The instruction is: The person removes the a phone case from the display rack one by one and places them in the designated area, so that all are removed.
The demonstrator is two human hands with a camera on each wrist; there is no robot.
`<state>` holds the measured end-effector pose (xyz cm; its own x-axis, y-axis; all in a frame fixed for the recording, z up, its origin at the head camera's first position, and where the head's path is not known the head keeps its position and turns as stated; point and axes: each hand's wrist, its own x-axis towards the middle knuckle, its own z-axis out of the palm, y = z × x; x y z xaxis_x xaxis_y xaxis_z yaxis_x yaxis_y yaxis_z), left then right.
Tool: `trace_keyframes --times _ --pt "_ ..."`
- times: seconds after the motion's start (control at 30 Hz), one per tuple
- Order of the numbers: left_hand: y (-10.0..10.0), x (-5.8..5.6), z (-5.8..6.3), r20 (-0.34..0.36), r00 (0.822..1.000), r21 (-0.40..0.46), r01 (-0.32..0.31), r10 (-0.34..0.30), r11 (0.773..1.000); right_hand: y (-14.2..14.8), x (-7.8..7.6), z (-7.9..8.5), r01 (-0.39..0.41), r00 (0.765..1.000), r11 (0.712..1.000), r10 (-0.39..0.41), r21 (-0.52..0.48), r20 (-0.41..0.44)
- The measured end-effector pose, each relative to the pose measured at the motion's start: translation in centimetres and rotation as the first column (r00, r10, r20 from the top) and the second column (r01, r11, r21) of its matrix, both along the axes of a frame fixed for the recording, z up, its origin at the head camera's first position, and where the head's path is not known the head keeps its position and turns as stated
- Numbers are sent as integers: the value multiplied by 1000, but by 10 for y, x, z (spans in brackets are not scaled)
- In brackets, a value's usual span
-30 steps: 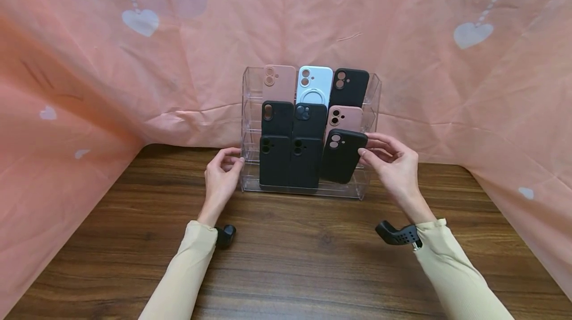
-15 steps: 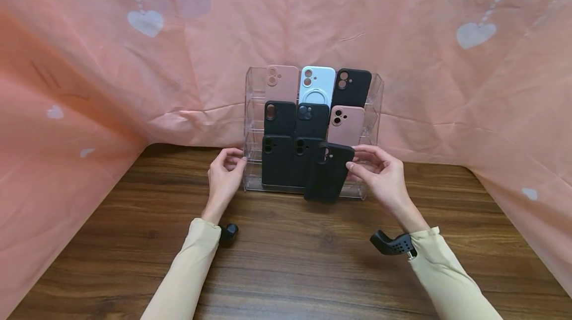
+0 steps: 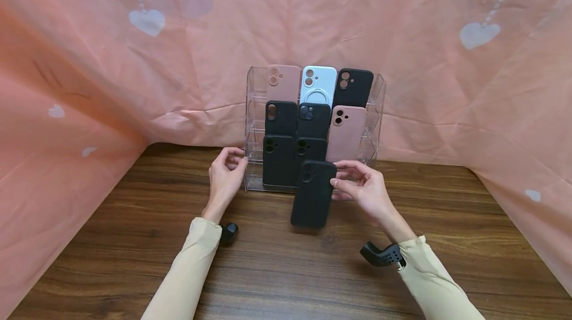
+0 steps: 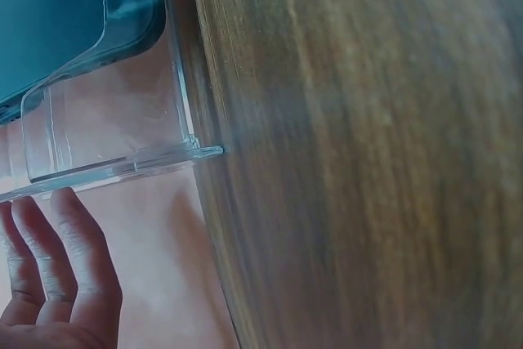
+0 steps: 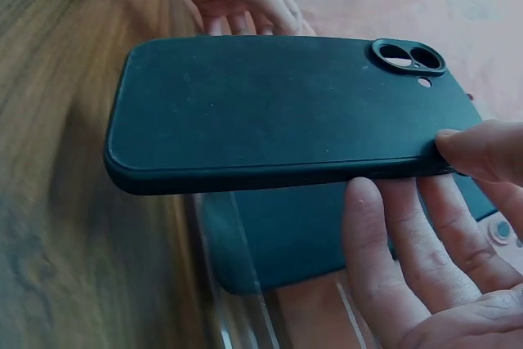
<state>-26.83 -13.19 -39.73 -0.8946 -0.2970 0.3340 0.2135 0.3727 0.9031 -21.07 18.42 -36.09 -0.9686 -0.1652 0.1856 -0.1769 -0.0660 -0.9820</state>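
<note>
My right hand pinches a black phone case by its right long edge, thumb on the back face and fingers underneath. The case is tilted, in front of a clear tiered display stand. In the right wrist view, its camera cutouts are near my thumb. My left hand touches the stand's left side; in the left wrist view the fingertips meet the outside of the clear side panel. Several cases fill the stand, among them a pink case and black cases in the lower rows.
A white case with a ring, a pale pink case and a black case stand in the top row. The stand is on a wooden table, with pink heart-printed fabric behind and at both sides.
My right hand has drawn the black phone case out of the stand's lower right place, forward and to the left. The pink case behind is now more exposed. My left hand stays at the stand.
</note>
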Motion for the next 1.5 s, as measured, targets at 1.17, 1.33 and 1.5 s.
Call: trace_keyframes --times 1.17,1.33,1.5 --pt "-2 0 -1 -16 1000 0 24 -24 1000 -50 0 -30 -72 977 995 57 67 206" --pt "-3 0 0 -19 1000 -3 19 -19 1000 -55 -3 -32 -53 977 993 29 104 213" --pt "-3 1 0 -14 1000 -6 17 -17 1000 -60 -6 -37 -34 976 994 11 103 216"
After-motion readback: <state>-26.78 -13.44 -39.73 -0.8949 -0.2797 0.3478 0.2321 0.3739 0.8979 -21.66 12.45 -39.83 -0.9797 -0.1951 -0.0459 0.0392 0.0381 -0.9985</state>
